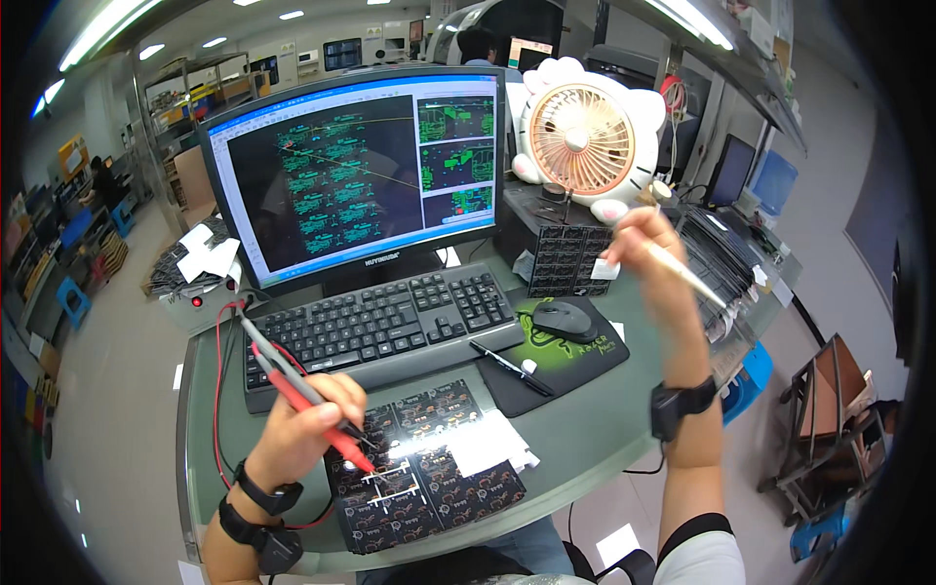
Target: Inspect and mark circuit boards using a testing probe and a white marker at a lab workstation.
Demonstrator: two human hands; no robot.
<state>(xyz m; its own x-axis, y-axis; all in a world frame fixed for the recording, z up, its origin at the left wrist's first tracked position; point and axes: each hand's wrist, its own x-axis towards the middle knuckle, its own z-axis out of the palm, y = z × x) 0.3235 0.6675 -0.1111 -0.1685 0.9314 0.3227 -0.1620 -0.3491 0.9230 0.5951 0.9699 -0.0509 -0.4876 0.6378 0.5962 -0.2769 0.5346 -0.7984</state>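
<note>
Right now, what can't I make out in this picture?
In the head view:
Board panel: partly hidden under white paper.
Red probe: middle covered by the left hand.
White tool: gripped part hidden by the blurred right hand.
Monitor: fine drawing lines too small.
Right sleeve: cut off by lower edge.

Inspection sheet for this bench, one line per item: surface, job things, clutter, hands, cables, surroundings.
Surface: grey-green desk.
Job things: black circuit-board panel with glare; red probe and dark grey probe angled over it, contact unclear.
Clutter: keyboard, mouse, marker pen; white paper partly covering the panel.
Hands: left hand grips both probes; right hand, raised, holds a pale pen-shaped tool.
Cables: red cable along the desk's left side.
Surroundings: lit monitor, white fan, blue stool.
</note>
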